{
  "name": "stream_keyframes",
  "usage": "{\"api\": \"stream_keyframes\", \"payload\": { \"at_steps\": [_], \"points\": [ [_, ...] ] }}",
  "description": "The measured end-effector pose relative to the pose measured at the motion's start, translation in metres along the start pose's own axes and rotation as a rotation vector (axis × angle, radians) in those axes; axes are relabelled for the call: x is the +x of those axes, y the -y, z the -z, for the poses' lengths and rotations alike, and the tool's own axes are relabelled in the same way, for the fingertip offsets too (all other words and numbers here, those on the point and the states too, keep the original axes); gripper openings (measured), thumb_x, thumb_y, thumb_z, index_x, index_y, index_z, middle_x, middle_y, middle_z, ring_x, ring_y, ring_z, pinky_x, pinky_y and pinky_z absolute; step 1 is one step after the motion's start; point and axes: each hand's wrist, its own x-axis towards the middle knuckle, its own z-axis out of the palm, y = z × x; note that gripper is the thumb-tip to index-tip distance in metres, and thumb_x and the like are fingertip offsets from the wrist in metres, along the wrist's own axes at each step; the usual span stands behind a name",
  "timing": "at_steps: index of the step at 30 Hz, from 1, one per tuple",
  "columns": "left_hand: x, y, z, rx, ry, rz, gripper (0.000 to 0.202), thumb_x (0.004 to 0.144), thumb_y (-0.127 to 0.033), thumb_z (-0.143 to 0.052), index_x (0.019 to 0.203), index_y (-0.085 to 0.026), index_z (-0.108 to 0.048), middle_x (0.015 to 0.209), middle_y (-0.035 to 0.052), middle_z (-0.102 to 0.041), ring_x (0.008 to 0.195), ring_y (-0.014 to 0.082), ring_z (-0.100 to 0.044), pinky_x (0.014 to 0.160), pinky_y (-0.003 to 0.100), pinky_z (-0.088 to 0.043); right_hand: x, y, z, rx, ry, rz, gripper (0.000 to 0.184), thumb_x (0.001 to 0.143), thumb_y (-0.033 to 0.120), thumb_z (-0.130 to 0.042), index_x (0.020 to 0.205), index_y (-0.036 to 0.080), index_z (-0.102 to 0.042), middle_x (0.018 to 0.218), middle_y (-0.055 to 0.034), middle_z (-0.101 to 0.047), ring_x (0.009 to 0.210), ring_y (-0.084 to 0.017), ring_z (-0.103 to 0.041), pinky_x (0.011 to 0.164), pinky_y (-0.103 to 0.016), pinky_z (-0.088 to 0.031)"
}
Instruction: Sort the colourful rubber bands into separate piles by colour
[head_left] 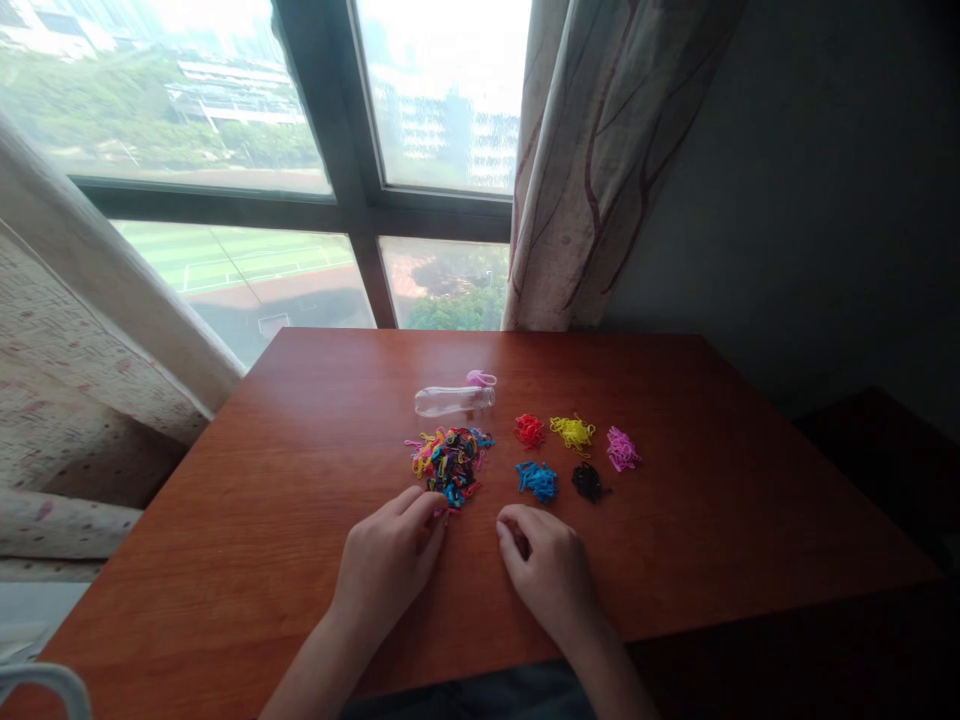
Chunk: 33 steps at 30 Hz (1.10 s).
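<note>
My left hand (395, 545) is at the near edge of a mixed pile of small, colourful looped clips (450, 462). Its thumb and fingers are pinched together, and a pinkish-red bit shows by the fingertips; whether it is gripped I cannot tell. My right hand (546, 565) rests on the table with thumb and forefinger closed, just below a heap of blue clips (537, 481). What it holds, if anything, is hidden. Around that heap lie single-colour heaps: red clips (529, 431), yellow clips (573, 433), pink clips (622, 449) and black clips (589, 482).
Behind the mixed pile a clear bottle (452, 401) lies on its side, with a pink looped cap (481, 379) beside it. The brown wooden table (247, 520) reaches a window (360, 210) flanked by curtains (577, 170). A white curved object (49, 675) shows at bottom left.
</note>
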Motion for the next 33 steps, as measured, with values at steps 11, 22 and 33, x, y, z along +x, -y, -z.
{"api": "stream_keyframes", "payload": {
  "at_steps": [11,22,33],
  "points": [
    [-0.0047,-0.001,0.0063,0.001,0.036,0.008,0.019,0.093,-0.034,-0.048,0.094,-0.026,-0.065,0.078,-0.0012,-0.068,0.067,0.0149,-0.064,0.056,0.024,-0.041,0.0014,-0.0007,0.0,0.006,0.004,-0.005,0.016,0.09,0.017,-0.049,0.083,0.022,-0.063,0.072,-0.0001,-0.066,0.066,-0.015,-0.06,0.063,-0.025,-0.036],
    [-0.0073,-0.0004,0.0053,0.021,0.078,0.042,0.018,0.094,-0.032,-0.047,0.099,-0.027,-0.064,0.083,-0.0011,-0.069,0.074,0.0163,-0.066,0.06,0.025,-0.042,0.0011,0.0001,0.0009,0.011,0.0,-0.003,0.015,0.089,0.015,-0.051,0.083,0.022,-0.062,0.072,0.0007,-0.066,0.066,-0.014,-0.06,0.063,-0.024,-0.036],
    [-0.0054,-0.0046,0.0037,0.064,0.11,0.091,0.016,0.093,-0.026,-0.048,0.097,-0.026,-0.063,0.089,-0.0011,-0.071,0.078,0.0172,-0.067,0.062,0.025,-0.041,0.0013,0.0009,0.0015,-0.006,-0.004,0.002,0.015,0.089,0.016,-0.05,0.082,0.022,-0.062,0.071,0.0008,-0.066,0.066,-0.014,-0.061,0.062,-0.024,-0.036]
  ]
}}
